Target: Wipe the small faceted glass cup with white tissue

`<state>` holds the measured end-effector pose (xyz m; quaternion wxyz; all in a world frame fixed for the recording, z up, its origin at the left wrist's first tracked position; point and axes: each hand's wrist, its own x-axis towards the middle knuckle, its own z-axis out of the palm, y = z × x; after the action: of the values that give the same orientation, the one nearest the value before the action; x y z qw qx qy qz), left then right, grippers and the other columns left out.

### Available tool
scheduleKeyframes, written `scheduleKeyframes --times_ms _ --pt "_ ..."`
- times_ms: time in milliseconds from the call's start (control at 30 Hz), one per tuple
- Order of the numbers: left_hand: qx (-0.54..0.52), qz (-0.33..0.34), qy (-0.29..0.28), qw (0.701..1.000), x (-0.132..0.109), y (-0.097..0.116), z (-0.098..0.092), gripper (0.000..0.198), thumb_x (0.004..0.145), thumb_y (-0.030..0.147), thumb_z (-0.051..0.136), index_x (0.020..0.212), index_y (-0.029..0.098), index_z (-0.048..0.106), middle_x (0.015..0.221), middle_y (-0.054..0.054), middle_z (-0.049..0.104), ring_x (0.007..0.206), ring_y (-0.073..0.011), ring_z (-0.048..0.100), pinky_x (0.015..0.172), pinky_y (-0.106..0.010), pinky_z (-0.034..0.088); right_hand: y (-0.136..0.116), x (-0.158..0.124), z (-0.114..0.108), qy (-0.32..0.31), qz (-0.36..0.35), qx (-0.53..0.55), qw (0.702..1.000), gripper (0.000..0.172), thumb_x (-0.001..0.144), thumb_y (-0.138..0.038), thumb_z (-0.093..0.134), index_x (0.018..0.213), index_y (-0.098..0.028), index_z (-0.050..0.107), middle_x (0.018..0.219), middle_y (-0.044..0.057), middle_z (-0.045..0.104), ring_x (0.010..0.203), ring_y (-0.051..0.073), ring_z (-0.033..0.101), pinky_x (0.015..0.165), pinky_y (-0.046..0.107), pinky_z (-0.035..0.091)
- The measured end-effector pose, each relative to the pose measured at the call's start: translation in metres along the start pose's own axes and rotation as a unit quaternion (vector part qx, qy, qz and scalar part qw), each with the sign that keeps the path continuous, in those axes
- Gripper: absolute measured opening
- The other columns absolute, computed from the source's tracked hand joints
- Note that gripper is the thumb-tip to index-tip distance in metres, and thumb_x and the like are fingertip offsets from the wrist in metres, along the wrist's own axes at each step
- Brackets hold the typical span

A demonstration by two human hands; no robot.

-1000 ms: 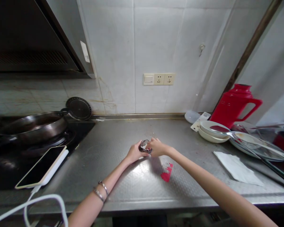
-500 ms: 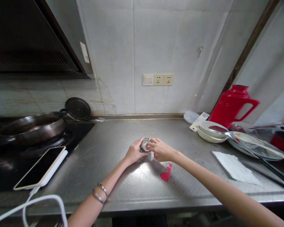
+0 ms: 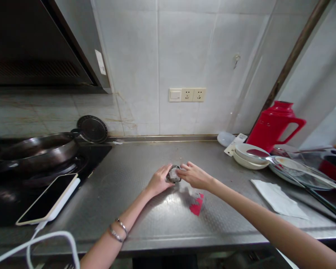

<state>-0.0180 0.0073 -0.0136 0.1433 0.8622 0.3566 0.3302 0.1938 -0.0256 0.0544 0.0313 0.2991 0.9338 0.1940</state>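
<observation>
My left hand [image 3: 158, 181] is curled round a small round shiny metal object [image 3: 173, 174] and holds it just above the steel counter [image 3: 145, 209]. My right hand [image 3: 195, 175] touches the object's right side with its fingertips pinched together. A clear plastic wrapper with a red printed end [image 3: 196, 204] lies on the counter just below my right hand. What the metal object is I cannot make out.
A wok [image 3: 36, 149] sits on the black stove at the left, with a phone [image 3: 49, 198] and white cable [image 3: 44, 239] in front. At the right are stacked white bowls [image 3: 248, 155], plates with a ladle [image 3: 296, 170], a red jug [image 3: 274, 125] and a white paper [image 3: 278, 198].
My right hand has shifted slightly right and its fingers have stretched towards the object. My left hand keeps its hold; the object has turned a little.
</observation>
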Motion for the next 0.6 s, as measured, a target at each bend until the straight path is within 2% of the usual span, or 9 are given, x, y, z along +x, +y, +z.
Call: scheduleKeyframes --times_ms 167,267,400,500,567,600 --pt "-0.013 0.001 0.057 0.998 -0.001 0.001 -0.001 0.081 0.063 0.029 0.080 0.134 0.022 0.042 0.136 -0.011 0.052 0.127 -0.0282 0.048 0.111 -0.044 0.034 -0.013 0.000 0.009 0.021 0.086 0.092 0.992 0.032 0.086 -0.009 0.046 0.115 -0.020 0.056 0.113 0.008 0.060 0.097 0.022 0.050 0.077 0.032 0.039" --pt "-0.023 0.003 0.082 0.996 -0.001 0.001 -0.001 0.081 0.064 0.030 0.080 0.135 0.023 0.041 0.135 -0.011 0.053 0.127 -0.0273 0.048 0.109 -0.042 0.036 -0.019 0.003 0.014 0.041 0.116 0.143 0.982 0.031 0.089 -0.009 0.042 0.116 -0.021 0.054 0.114 0.006 0.059 0.095 0.019 0.052 0.076 0.028 0.042" --pt "-0.059 -0.007 0.089 0.994 0.000 0.004 -0.005 0.083 0.064 0.033 0.079 0.137 0.023 0.039 0.136 -0.010 0.052 0.126 -0.0253 0.049 0.108 -0.038 0.038 -0.014 0.004 0.012 0.043 0.111 0.122 0.985 0.027 0.094 -0.013 0.040 0.112 -0.023 0.057 0.113 0.006 0.060 0.094 0.018 0.055 0.068 0.025 0.043" --pt "-0.100 -0.009 0.083 0.991 0.001 0.008 -0.012 0.087 0.062 0.038 0.080 0.137 0.021 0.039 0.138 -0.011 0.049 0.128 -0.0258 0.045 0.111 -0.039 0.034 -0.005 0.003 0.006 0.031 0.094 0.079 0.992 0.025 0.095 -0.016 0.040 0.111 -0.023 0.058 0.110 0.006 0.061 0.093 0.018 0.055 0.060 0.024 0.040" --pt "-0.158 -0.025 0.077 0.984 0.005 0.009 -0.017 0.077 0.065 0.044 0.075 0.132 0.019 0.045 0.137 -0.011 0.050 0.129 -0.0263 0.044 0.111 -0.039 0.033 0.001 0.002 0.001 0.027 0.073 0.048 0.996 0.024 0.096 -0.020 0.039 0.110 -0.022 0.058 0.107 0.007 0.061 0.092 0.018 0.055 0.057 0.023 0.038" --pt "-0.199 -0.061 0.081 0.975 0.009 0.009 -0.019 0.068 0.070 0.048 0.070 0.128 0.019 0.050 0.136 -0.010 0.051 0.128 -0.0261 0.045 0.109 -0.038 0.036 0.004 0.002 -0.002 0.025 0.059 0.032 0.997 0.024 0.097 -0.021 0.037 0.109 -0.021 0.058 0.106 0.007 0.061 0.090 0.018 0.054 0.056 0.023 0.037"
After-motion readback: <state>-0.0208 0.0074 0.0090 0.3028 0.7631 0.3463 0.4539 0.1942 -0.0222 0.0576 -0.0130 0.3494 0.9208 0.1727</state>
